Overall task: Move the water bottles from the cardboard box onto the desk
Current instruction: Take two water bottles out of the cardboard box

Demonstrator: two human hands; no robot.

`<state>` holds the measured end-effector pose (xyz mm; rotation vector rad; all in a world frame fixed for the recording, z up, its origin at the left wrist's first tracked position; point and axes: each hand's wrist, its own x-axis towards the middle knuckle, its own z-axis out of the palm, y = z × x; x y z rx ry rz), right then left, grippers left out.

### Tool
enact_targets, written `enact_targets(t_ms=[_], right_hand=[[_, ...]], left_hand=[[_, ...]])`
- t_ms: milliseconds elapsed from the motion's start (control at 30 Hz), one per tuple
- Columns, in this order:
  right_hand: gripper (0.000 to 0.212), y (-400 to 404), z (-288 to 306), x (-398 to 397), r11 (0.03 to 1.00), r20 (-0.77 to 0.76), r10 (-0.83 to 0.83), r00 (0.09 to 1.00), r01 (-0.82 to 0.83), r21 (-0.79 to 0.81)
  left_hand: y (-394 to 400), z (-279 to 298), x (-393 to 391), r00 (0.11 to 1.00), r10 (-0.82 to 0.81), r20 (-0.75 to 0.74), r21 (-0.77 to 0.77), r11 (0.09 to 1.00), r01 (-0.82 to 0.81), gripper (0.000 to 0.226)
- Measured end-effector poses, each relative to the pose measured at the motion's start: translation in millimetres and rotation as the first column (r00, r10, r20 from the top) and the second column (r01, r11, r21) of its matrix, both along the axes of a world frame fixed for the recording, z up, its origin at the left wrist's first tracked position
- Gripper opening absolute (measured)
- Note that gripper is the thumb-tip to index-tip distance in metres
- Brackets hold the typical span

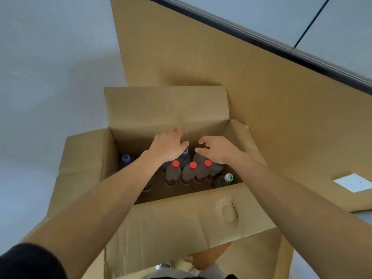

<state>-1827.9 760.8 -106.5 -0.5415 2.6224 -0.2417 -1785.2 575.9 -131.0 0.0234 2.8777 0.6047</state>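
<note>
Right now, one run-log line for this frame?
phase: reaching into cardboard box | left hand: open over purple-capped bottle | right hand: closing on red-capped bottle, grip unclear | bottles out: none seen

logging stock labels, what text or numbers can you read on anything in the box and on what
"6", or perhaps "9": on the purple cap at the box's left side.
Mark on the second purple cap: partly hidden by the left hand, unreadable.
Bottle labels: too blurred.
Cardboard box: no print visible.
</note>
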Motion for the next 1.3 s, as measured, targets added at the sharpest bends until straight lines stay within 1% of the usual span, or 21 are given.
enact_targets(t_ms=[133, 233, 300, 367, 467, 533, 667, 733, 900, 1000, 1033, 1133, 1233, 1300], right_hand=[[0.050, -10.2, -26.0, -18.9, 0.996, 0.049, 0.079, 0.996, -0.082, 0.043], [0.046, -18.3, -40.8, -27.3, 0.983, 0.073, 0.171, 0.983, -0.175, 0.053], [0.041, -23.8, -48.4, -32.8, 0.968, 0.093, 0.236, 0.967, -0.242, 0.061], [0.039, -28.8, -52.7, -36.0, 0.957, 0.124, 0.276, 0.953, -0.284, 0.055], [0.037, -37.3, -55.0, -39.9, 0.939, 0.152, 0.330, 0.932, -0.340, 0.043], [0.035, -42.3, -54.6, -40.4, 0.927, 0.162, 0.363, 0.918, -0.373, 0.038], [0.036, -48.3, -57.1, -40.2, 0.907, 0.181, 0.409, 0.895, -0.421, 0.034], [0.037, -48.5, -58.9, -41.4, 0.902, 0.190, 0.413, 0.890, -0.428, 0.044], [0.043, -40.0, -64.5, -50.1, 0.907, 0.178, 0.396, 0.901, -0.413, 0.076], [0.043, -32.6, -66.8, -55.2, 0.925, 0.185, 0.350, 0.918, -0.370, 0.084], [0.043, -29.9, -67.2, -56.7, 0.929, 0.190, 0.337, 0.922, -0.359, 0.090], [0.041, -22.3, -68.9, -60.7, 0.933, 0.198, 0.322, 0.926, -0.345, 0.098], [0.040, -13.9, -70.8, -62.6, 0.931, 0.188, 0.321, 0.928, -0.346, 0.121], [0.043, -7.3, -73.3, -65.8, 0.922, 0.191, 0.319, 0.928, -0.350, 0.165]], left_hand=[[-14.8, -18.6, -3.7, 0.993, 0.095, 0.066, 0.056, 0.994, -0.099, 0.050], [-28.0, -30.1, 2.6, 0.977, 0.157, 0.142, 0.045, 0.985, -0.165, 0.046], [-35.9, -31.5, 9.1, 0.966, 0.178, 0.189, -0.005, 0.984, -0.180, 0.042], [-39.8, -32.9, 18.5, 0.941, 0.181, 0.286, -0.066, 0.983, -0.169, 0.040], [-43.5, -41.2, 34.8, 0.859, 0.202, 0.470, -0.166, 0.976, -0.138, 0.038], [-48.0, -51.1, 46.0, 0.806, 0.242, 0.541, -0.211, 0.966, -0.148, 0.036], [-59.5, -68.0, 65.3, 0.752, 0.327, 0.572, -0.280, 0.940, -0.195, 0.034], [-63.5, -75.0, 71.5, 0.729, 0.347, 0.589, -0.324, 0.929, -0.180, 0.037], [-70.0, -90.6, 76.5, 0.695, 0.335, 0.636, -0.403, 0.913, -0.071, 0.034], [-71.0, -95.0, 76.5, 0.653, 0.315, 0.689, -0.413, 0.911, -0.005, 0.042], [-70.3, -97.2, 76.1, 0.648, 0.311, 0.695, -0.416, 0.909, 0.011, 0.043], [-67.5, -106.7, 74.6, 0.678, 0.311, 0.666, -0.445, 0.895, 0.027, 0.042], [-65.5, -113.6, 71.2, 0.679, 0.339, 0.651, -0.450, 0.893, -0.014, 0.049], [-63.4, -116.9, 69.8, 0.681, 0.349, 0.643, -0.442, 0.896, -0.041, 0.048]])
